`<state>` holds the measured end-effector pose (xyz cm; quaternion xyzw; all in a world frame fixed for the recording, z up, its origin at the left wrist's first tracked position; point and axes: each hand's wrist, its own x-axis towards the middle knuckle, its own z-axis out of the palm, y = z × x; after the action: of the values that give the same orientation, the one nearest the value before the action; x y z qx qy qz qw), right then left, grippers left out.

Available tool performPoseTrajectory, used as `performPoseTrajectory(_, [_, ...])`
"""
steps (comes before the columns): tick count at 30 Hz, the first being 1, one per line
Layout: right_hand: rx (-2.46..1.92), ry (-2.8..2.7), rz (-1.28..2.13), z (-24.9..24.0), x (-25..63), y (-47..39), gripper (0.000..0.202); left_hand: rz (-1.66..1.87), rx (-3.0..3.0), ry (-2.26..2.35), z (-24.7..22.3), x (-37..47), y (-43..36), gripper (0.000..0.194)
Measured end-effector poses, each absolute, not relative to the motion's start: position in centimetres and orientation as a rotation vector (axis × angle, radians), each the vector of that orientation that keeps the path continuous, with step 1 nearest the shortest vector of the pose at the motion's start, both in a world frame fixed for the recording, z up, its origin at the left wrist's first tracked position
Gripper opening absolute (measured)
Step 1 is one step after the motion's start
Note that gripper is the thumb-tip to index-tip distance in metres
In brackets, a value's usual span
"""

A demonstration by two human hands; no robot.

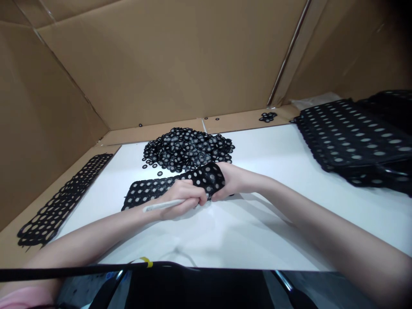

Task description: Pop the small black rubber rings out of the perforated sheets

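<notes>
A black rubbery sheet (148,191) with rows of pale round spots lies on the white board in front of me. My left hand (183,198) is closed around a slim white pen-like tool (163,205), its fingers at the sheet's near edge. The tool's tip is hidden by the fingers. At the sheet's right end, my right hand (231,180) grips it with the thumb on the near side, and that end is bent upward. Just behind the sheet is a heap of small black rings (188,148), with a few loose ones at its left edge.
A black holed strip (67,197) lies along the left. Stacked black spotted sheets (350,133) stand at the right, near a clear plastic bag (317,101). A small ring cluster (268,116) lies at the back. Cardboard walls (180,64) surround the white board (273,150).
</notes>
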<state>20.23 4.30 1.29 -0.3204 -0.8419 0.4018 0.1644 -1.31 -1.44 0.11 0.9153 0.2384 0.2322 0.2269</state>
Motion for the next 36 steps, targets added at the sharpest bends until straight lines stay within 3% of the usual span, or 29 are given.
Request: performPoseTrajectory(36, [-0.917,-2.41,1.129,1.37,20.14,4.22,0.044,0.421,2.243,0.823,0.63,-1.1,-1.21,0.028])
